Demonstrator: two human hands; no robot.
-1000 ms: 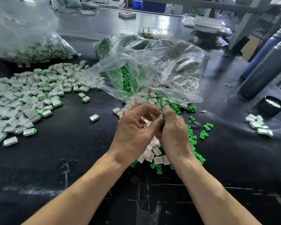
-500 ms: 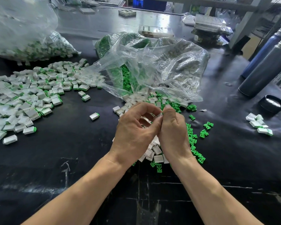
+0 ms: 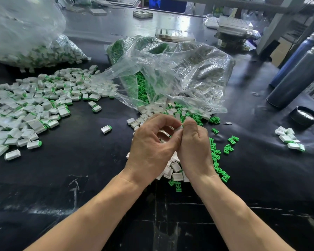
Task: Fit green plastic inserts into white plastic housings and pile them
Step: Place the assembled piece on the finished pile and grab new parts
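My left hand (image 3: 150,151) and my right hand (image 3: 194,147) meet at the fingertips above the table's middle. Together they pinch a small white housing (image 3: 179,127) with a bit of green at its edge; most of it is hidden by my fingers. Under my hands lie loose white housings (image 3: 176,175) and green inserts (image 3: 216,153). A wide pile of fitted pieces (image 3: 34,109) covers the table's left side. One fitted piece (image 3: 106,128) lies alone between that pile and my hands.
A clear bag (image 3: 170,75) with green inserts and white housings lies open behind my hands. Another full bag (image 3: 31,42) sits far left. Two dark cylinders (image 3: 301,75) and a black cap (image 3: 304,115) stand at right, beside a small cluster of pieces (image 3: 288,138).
My hands have stayed together over the same spot, with the fingertips shifting slightly on the small piece. Nothing else on the table has moved.
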